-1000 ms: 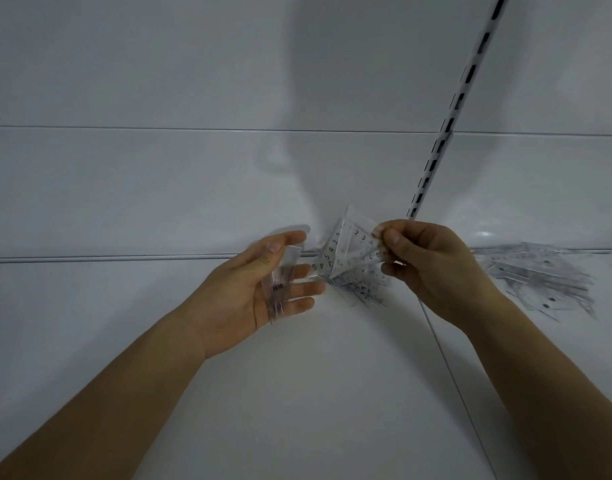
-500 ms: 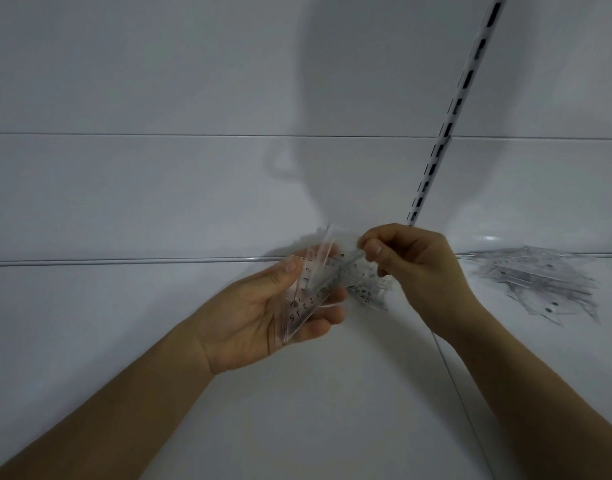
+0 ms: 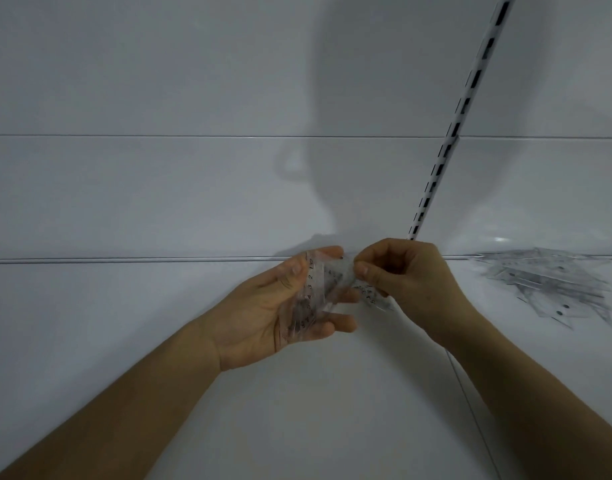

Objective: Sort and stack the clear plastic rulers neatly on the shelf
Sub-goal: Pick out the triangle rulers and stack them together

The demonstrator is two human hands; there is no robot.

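My left hand (image 3: 263,317) holds a small stack of clear plastic rulers (image 3: 309,299) upright in its palm, thumb on one side and fingers curled round the other; printed numbers show along one edge. My right hand (image 3: 405,275) pinches the top right corner of that stack with thumb and forefinger. Under my right hand a few more clear rulers (image 3: 373,299) lie on the white shelf (image 3: 159,341). A loose pile of clear rulers (image 3: 554,289) lies on the shelf at the right.
The shelf's white back wall (image 3: 159,195) rises just behind my hands. A slotted shelf upright (image 3: 450,143) runs up the wall from behind my right hand. A seam (image 3: 470,410) in the shelf passes under my right forearm.
My right hand carried a clear ruler leftward from the heap to my left hand and set it against the held stack. My left hand has closed round the thicker stack.
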